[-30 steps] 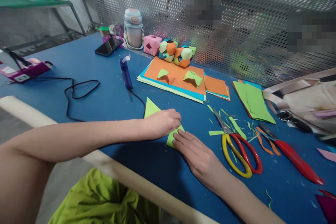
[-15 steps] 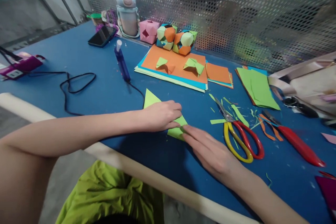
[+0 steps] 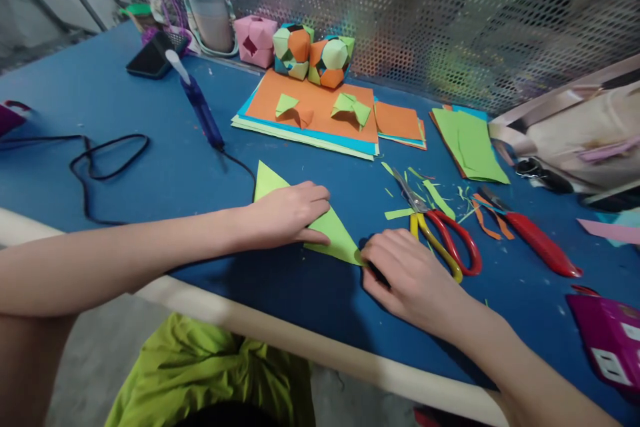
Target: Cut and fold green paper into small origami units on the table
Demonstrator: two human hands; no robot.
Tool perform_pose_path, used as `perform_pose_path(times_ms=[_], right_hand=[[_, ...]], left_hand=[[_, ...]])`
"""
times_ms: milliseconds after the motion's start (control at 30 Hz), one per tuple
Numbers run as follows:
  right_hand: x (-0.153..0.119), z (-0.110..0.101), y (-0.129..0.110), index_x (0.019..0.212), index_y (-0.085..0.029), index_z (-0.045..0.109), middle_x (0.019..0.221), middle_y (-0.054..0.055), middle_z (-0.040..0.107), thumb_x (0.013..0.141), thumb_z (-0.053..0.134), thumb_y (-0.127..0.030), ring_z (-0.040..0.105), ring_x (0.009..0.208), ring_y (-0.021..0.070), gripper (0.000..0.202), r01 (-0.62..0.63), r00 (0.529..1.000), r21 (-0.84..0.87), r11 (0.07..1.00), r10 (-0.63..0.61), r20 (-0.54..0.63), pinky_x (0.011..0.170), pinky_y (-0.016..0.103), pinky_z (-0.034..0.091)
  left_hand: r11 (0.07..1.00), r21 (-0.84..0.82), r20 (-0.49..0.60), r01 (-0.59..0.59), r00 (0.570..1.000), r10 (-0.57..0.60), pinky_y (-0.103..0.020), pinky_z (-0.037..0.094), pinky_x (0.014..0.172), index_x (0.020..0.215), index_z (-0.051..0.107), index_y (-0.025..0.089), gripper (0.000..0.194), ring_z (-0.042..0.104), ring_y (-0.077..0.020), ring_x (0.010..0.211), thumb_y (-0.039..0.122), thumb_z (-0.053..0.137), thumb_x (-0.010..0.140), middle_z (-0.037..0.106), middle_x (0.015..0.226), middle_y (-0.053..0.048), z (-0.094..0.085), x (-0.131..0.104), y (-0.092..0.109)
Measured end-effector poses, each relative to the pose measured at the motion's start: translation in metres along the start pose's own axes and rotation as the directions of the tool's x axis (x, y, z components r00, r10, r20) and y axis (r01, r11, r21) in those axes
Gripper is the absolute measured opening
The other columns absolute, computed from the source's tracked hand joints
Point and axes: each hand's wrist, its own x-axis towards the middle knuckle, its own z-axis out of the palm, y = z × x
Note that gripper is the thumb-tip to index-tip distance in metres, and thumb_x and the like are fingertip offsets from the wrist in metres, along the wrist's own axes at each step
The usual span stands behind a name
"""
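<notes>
A light-green sheet of paper (image 3: 334, 235), folded into a triangle, lies on the blue table in front of me. My left hand (image 3: 295, 212) rests on its middle and presses it down, fingers laid over the paper and thumb apart. At the right-hand corner, my right hand (image 3: 400, 270) has its fingertips closed on the paper's tip. Just beyond the right hand are scissors (image 3: 450, 240) with one yellow and one red handle, lying among thin paper offcuts (image 3: 440, 199).
Behind stand folded paper balls (image 3: 331, 61), a pink paper cube (image 3: 255, 41) and a bottle (image 3: 207, 10). Orange sheets (image 3: 310, 97) carry small folded pieces. A blue glue gun (image 3: 203, 110) trails a cord. Red-handled pliers (image 3: 543, 243), green paper (image 3: 470, 147) and a purple power strip (image 3: 607, 340) lie right.
My right hand has slid along the paper to its right corner and its fingers have curled in from lying straight. The left hand stays on the paper. The view has shifted right.
</notes>
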Motion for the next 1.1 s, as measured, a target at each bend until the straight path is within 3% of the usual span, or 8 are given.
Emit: perform_pose_path(times_ms=[133, 233, 333, 467, 733, 967, 1033, 1100], right_hand=[[-0.003, -0.011, -0.002, 0.075, -0.015, 0.056, 0.069, 0.005, 0.053, 0.084, 0.046, -0.015, 0.046, 0.067, 0.0191, 0.015, -0.079, 0.995, 0.015, 0.997, 0.078, 0.068, 0.063, 0.033, 0.035], [-0.003, -0.018, -0.003, 0.086, -0.014, 0.057, 0.081, 0.007, 0.058, 0.084, 0.051, -0.020, 0.051, 0.076, 0.0207, 0.010, -0.136, 0.991, 0.103, 0.985, 0.134, 0.028, 0.070, 0.035, 0.039], [0.000, -0.017, -0.006, 0.096, -0.012, 0.058, 0.089, 0.010, 0.060, 0.086, 0.052, -0.022, 0.052, 0.082, 0.0220, 0.015, -0.107, 0.992, 0.117, 0.987, 0.114, -0.053, 0.071, 0.035, 0.041], [0.003, -0.007, -0.007, 0.089, -0.013, 0.058, 0.083, 0.010, 0.060, 0.089, 0.047, -0.018, 0.051, 0.076, 0.0207, 0.012, -0.060, 0.997, 0.056, 0.997, 0.062, -0.046, 0.067, 0.034, 0.041], [-0.005, -0.006, -0.001, 0.078, -0.015, 0.054, 0.073, 0.005, 0.055, 0.090, 0.042, -0.012, 0.051, 0.070, 0.0175, 0.017, -0.096, 0.993, 0.098, 0.991, 0.089, 0.077, 0.067, 0.032, 0.041], [-0.011, -0.024, 0.005, 0.074, -0.018, 0.051, 0.072, 0.002, 0.054, 0.090, 0.044, -0.013, 0.049, 0.068, 0.0158, 0.017, -0.190, 0.955, 0.135, 0.972, 0.152, 0.254, 0.062, 0.030, 0.041], [-0.011, -0.029, 0.006, 0.079, -0.018, 0.053, 0.077, 0.003, 0.057, 0.090, 0.045, -0.014, 0.051, 0.073, 0.0160, 0.014, -0.213, 0.961, 0.179, 0.960, 0.173, 0.217, 0.065, 0.030, 0.043], [-0.008, -0.029, 0.005, 0.087, -0.017, 0.056, 0.082, 0.005, 0.059, 0.090, 0.044, -0.013, 0.053, 0.079, 0.0166, 0.013, -0.181, 0.982, 0.214, 0.960, 0.166, 0.090, 0.071, 0.032, 0.044]], left_hand=[[1.000, 0.006, -0.012, -0.005, 1.000, 0.005, -0.037, 0.046, 0.083, 0.094, 0.059, 0.011, 0.047, 0.056, -0.0262, 0.099, 0.055, 0.051, 0.081, 0.060, 0.104, -0.016, 0.000, 0.000, 0.000], [1.000, 0.017, 0.001, -0.001, 1.000, 0.001, -0.037, 0.047, 0.082, 0.094, 0.060, 0.009, 0.050, 0.056, -0.0270, 0.099, 0.056, 0.049, 0.082, 0.060, 0.104, -0.017, 0.000, 0.000, 0.000], [1.000, 0.020, 0.004, -0.008, 1.000, 0.008, -0.037, 0.047, 0.083, 0.094, 0.060, 0.008, 0.052, 0.056, -0.0268, 0.098, 0.057, 0.046, 0.082, 0.060, 0.104, -0.017, 0.000, 0.001, 0.000], [1.000, 0.023, -0.004, -0.006, 1.000, 0.006, -0.037, 0.047, 0.084, 0.094, 0.060, 0.008, 0.052, 0.056, -0.0267, 0.098, 0.057, 0.047, 0.082, 0.060, 0.104, -0.017, 0.001, 0.001, 0.000], [0.999, 0.046, -0.003, 0.012, 1.000, -0.012, -0.036, 0.045, 0.083, 0.095, 0.060, 0.010, 0.049, 0.054, -0.0257, 0.098, 0.056, 0.048, 0.083, 0.058, 0.106, -0.016, 0.002, 0.001, 0.001], [0.998, 0.058, 0.017, 0.028, 0.999, -0.029, -0.036, 0.045, 0.082, 0.095, 0.060, 0.009, 0.048, 0.054, -0.0258, 0.098, 0.055, 0.048, 0.083, 0.058, 0.107, -0.016, -0.001, 0.001, 0.003], [0.998, 0.055, 0.018, 0.028, 0.999, -0.029, -0.035, 0.044, 0.082, 0.095, 0.060, 0.009, 0.049, 0.054, -0.0255, 0.097, 0.055, 0.048, 0.083, 0.058, 0.106, -0.015, -0.001, 0.001, 0.003], [0.999, 0.048, 0.018, 0.022, 1.000, -0.023, -0.035, 0.044, 0.082, 0.095, 0.060, 0.010, 0.050, 0.054, -0.0254, 0.096, 0.056, 0.047, 0.083, 0.058, 0.106, -0.015, -0.001, 0.001, 0.002]])
